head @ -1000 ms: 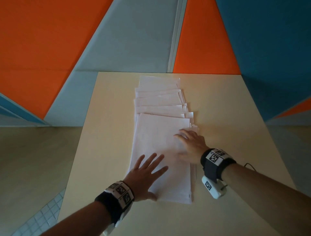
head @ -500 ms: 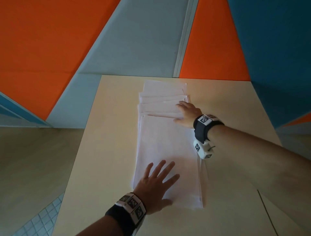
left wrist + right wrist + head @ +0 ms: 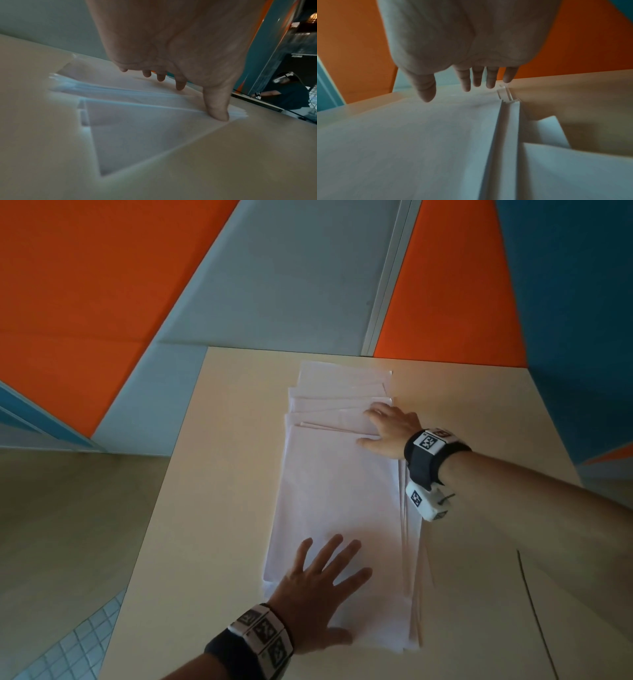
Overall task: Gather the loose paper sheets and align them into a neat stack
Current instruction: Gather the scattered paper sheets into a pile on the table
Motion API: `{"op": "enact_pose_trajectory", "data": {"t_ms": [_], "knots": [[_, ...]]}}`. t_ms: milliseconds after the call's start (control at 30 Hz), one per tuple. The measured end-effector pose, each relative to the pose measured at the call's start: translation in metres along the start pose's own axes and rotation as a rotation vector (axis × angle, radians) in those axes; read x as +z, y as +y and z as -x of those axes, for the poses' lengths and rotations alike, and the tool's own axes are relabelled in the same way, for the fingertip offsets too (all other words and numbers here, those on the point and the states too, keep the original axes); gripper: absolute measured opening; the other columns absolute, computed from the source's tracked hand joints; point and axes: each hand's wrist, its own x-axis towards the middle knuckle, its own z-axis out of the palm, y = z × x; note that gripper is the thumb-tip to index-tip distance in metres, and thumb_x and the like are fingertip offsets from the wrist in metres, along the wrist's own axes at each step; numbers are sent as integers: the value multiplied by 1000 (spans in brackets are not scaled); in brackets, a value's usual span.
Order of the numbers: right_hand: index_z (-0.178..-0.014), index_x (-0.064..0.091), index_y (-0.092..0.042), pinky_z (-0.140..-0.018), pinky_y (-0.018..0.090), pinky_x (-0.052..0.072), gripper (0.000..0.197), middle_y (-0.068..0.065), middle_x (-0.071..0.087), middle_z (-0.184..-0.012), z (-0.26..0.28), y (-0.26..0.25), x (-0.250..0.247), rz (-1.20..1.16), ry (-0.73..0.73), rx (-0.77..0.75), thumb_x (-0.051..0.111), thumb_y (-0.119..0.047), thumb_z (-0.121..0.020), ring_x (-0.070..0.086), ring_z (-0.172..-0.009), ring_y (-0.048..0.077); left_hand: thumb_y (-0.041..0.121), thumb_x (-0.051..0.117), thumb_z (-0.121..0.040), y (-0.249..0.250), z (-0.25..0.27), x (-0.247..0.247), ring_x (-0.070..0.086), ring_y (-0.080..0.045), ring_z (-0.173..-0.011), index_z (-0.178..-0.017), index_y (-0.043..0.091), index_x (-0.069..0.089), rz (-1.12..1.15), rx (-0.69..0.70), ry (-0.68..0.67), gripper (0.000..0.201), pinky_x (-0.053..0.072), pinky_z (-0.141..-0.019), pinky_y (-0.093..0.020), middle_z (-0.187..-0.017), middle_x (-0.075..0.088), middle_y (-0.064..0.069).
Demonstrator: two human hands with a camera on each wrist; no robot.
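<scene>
Several white paper sheets (image 3: 337,494) lie overlapped in a long fanned row down the middle of the beige table (image 3: 212,508). My left hand (image 3: 318,580) lies flat with spread fingers on the nearest sheet (image 3: 137,128), and the thumb (image 3: 217,108) presses near its edge. My right hand (image 3: 387,428) rests with straight fingers on the right side of the farther sheets (image 3: 339,395), the thumb toward me. In the right wrist view the right hand's fingers (image 3: 476,79) reach over the sheets (image 3: 419,135), whose staggered right edges show.
Orange, grey and blue wall panels (image 3: 102,268) stand just behind the table's far edge. A thin dark cable (image 3: 534,607) runs across the table at the right. Bare tabletop lies on both sides of the paper. A person (image 3: 286,94) sits in the background.
My right hand has moved from the near sheet's right edge up to the farther sheets. The left hand has stayed flat on the nearest sheet.
</scene>
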Motion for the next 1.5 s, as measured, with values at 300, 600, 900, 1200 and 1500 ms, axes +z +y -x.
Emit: {"op": "enact_pose_trajectory", "data": {"t_ms": [300, 600, 900, 1200, 1500], "knots": [[-149, 28, -30, -110, 46, 22, 79, -5, 24, -159, -7, -5, 5, 7, -6, 36, 43, -72, -83, 20, -147, 18, 64, 66, -72, 1, -11, -2, 44, -30, -136, -134, 36, 48, -41, -139, 34, 70, 41, -98, -64, -150, 43, -3], [-147, 34, -28, -106, 44, 25, 76, -5, 28, -156, 0, 3, 5, 49, -25, -12, 44, -71, -85, 29, -141, 20, 67, 49, -83, -5, 2, -5, -31, -21, -139, -149, 44, -2, -10, -57, 4, 86, -23, -103, -59, -154, -33, 7], [-146, 35, -28, -105, 46, 25, 79, -8, 31, -156, 13, -12, 12, 34, -5, -36, 41, -74, -83, 30, -141, 19, 57, 77, -65, -9, -2, -6, 54, -27, -128, -128, 41, 51, -92, -98, 102, 69, 48, -88, -60, -143, 51, -1], [-152, 28, -22, -109, 42, 22, 79, -7, 21, -160, -10, -16, -3, -42, -38, -39, 49, -63, -87, 23, -145, 19, 63, 70, -67, -28, 25, -3, 39, -29, -139, -140, 40, 41, -125, -152, 140, 82, 39, -100, -60, -155, 36, -6], [-148, 37, -28, -106, 42, 24, 80, -10, 33, -154, 8, -27, 2, -22, -81, -74, 46, -72, -82, 32, -140, 17, 52, 77, -68, -38, 26, -5, 51, -26, -131, -133, 44, 49, -124, -146, 151, 71, 49, -88, -59, -148, 48, -1]]}}
